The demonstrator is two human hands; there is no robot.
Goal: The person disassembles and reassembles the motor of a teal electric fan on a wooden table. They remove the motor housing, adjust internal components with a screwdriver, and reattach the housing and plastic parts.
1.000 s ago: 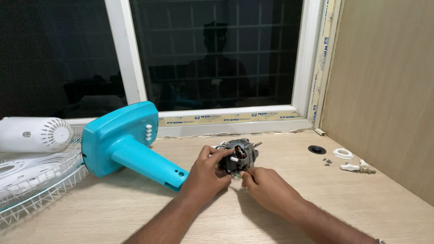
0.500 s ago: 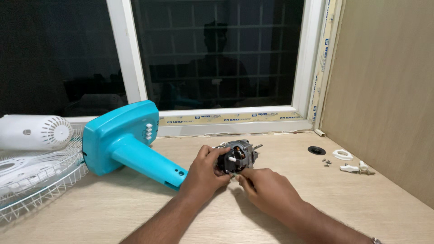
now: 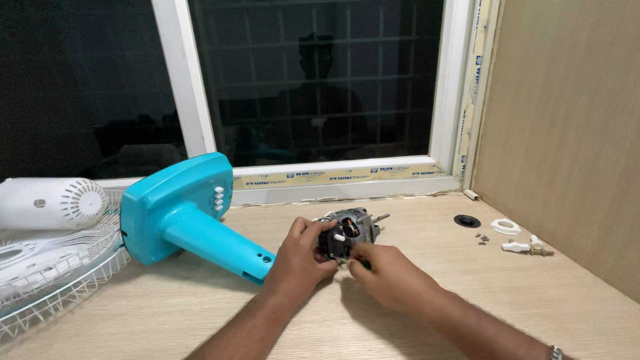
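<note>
My left hand is wrapped around the small grey metal fan motor with dark copper coils, so it does not roll or tip. The motor sits in the middle of the light wooden tabletop, right in front of me, where I can look down on it. My right hand is closed in a pinch at the bottom front of the motor. My fingers grip something very small there, but I cannot tell what it is.

Just to the left lies the bright blue plastic fan stand with its row of white buttons. It is on its side, its neck pointing at my left hand, so the open end is easy to reach. Farther left, the white wire fan guard lies flat, and the white plastic motor cover with slots rests behind it.

Off to the right, well apart from my hands, sit a black round ring, a white plastic ring, a white knob piece and some tiny screws. They are kept together there so they do not get lost.

At the back is the dark window with its white frame.
</note>
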